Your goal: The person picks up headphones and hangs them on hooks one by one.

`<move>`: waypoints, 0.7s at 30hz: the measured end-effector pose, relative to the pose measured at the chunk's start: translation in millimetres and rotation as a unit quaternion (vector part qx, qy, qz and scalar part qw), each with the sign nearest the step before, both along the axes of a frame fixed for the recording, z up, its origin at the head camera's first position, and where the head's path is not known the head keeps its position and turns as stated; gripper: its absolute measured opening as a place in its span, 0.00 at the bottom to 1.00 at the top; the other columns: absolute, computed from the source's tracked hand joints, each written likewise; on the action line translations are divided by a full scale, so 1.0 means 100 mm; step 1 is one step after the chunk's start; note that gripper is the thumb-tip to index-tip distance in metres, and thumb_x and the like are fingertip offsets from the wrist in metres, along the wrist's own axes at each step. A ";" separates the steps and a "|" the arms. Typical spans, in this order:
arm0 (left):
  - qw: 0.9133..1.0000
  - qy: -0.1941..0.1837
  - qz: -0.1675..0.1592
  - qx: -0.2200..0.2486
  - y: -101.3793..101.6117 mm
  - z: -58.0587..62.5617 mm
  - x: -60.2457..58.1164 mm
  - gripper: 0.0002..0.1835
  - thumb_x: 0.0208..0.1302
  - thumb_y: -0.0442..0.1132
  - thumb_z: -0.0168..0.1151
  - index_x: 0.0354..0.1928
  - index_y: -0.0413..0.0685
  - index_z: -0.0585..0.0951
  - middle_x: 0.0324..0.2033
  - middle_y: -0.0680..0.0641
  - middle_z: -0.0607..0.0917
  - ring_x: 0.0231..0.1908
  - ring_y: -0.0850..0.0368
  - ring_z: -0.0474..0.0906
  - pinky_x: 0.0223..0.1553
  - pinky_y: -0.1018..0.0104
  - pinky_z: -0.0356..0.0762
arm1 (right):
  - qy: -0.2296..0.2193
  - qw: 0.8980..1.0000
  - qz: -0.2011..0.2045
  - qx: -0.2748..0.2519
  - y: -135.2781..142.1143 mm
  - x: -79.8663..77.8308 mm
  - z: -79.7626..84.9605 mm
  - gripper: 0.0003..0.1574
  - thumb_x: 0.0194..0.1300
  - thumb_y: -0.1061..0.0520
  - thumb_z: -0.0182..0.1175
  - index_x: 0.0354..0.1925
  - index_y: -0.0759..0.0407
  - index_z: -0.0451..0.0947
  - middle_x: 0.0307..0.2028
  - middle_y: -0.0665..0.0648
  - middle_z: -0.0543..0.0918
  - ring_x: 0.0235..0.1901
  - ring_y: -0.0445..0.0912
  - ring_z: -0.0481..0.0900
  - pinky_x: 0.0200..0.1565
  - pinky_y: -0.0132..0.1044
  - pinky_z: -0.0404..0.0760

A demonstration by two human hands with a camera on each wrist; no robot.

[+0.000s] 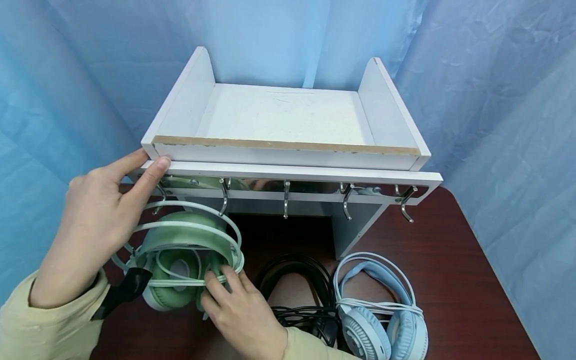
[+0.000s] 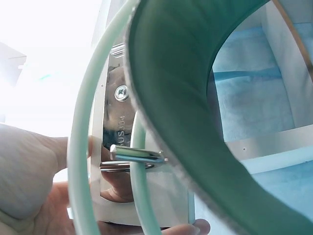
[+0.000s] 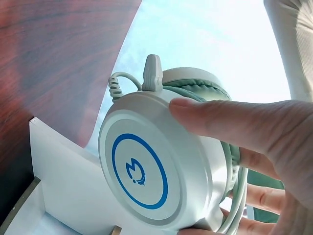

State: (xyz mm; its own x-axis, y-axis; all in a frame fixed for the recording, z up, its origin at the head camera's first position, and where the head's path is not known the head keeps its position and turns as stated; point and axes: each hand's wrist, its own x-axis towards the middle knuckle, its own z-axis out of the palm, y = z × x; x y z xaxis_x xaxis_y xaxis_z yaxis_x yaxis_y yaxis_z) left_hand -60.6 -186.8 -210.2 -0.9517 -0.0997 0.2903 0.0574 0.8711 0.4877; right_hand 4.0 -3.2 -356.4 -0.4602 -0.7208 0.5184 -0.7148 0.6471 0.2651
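Observation:
Green headphones (image 1: 184, 237) hang at the left end of a white shelf rack (image 1: 288, 170). One of their pale green bands (image 2: 139, 191) passes at a metal hook (image 2: 137, 154) in the left wrist view. My left hand (image 1: 101, 200) grips the rack's front left corner, its thumb lying on the upper edge. With my right hand (image 1: 245, 312) I hold the headphones by the right-side ear cup (image 3: 156, 161). In the right wrist view the thumb presses the cup's white rim and the other fingers reach round behind. Their tips are partly hidden.
Several metal hooks (image 1: 286, 199) line the rack's front. Blue headphones (image 1: 382, 310) and black headphones (image 1: 292, 270) with bundled cable lie on the dark red table (image 1: 468, 280). Blue cloth (image 1: 508, 125) hangs behind and at the sides.

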 end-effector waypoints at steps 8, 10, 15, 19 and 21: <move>1.000 -0.004 0.002 -0.005 0.01 0.01 0.00 0.30 0.66 0.63 0.45 0.62 0.53 0.72 0.08 0.45 0.75 0.09 0.57 0.67 0.11 0.61 0.57 | -0.052 0.998 -0.005 0.017 -0.03 -0.05 -0.15 0.09 0.65 0.50 0.54 0.43 0.45 0.76 0.54 0.51 0.72 0.55 0.48 0.70 0.49 0.38 0.78; 1.000 -0.005 0.002 -0.006 0.02 0.01 0.01 0.31 0.66 0.63 0.44 0.62 0.52 0.72 0.07 0.46 0.74 0.09 0.57 0.66 0.11 0.61 0.57 | -0.048 0.999 -0.006 0.021 -0.03 -0.06 -0.15 0.09 0.64 0.49 0.55 0.44 0.45 0.76 0.54 0.51 0.72 0.54 0.48 0.70 0.49 0.38 0.78; 1.000 -0.006 0.004 -0.009 0.03 0.02 0.01 0.31 0.66 0.63 0.44 0.62 0.52 0.72 0.05 0.48 0.70 0.08 0.56 0.63 0.11 0.61 0.55 | -0.043 0.999 -0.004 0.025 -0.02 -0.09 -0.15 0.09 0.63 0.49 0.56 0.43 0.45 0.75 0.54 0.51 0.72 0.54 0.47 0.70 0.48 0.36 0.78; 1.000 -0.003 0.006 -0.009 0.03 0.00 0.01 0.31 0.65 0.63 0.44 0.62 0.52 0.72 0.09 0.44 0.75 0.10 0.53 0.68 0.11 0.61 0.56 | -0.051 0.998 -0.005 0.022 -0.02 -0.09 -0.15 0.10 0.64 0.50 0.54 0.45 0.45 0.74 0.54 0.51 0.71 0.55 0.47 0.69 0.49 0.36 0.77; 1.000 -0.002 0.006 -0.005 0.02 0.00 0.00 0.31 0.65 0.63 0.44 0.62 0.52 0.72 0.16 0.39 0.81 0.15 0.49 0.75 0.12 0.62 0.58 | -0.051 0.998 -0.008 0.023 -0.02 -0.10 -0.15 0.11 0.65 0.51 0.53 0.46 0.45 0.73 0.54 0.51 0.71 0.55 0.47 0.69 0.50 0.37 0.76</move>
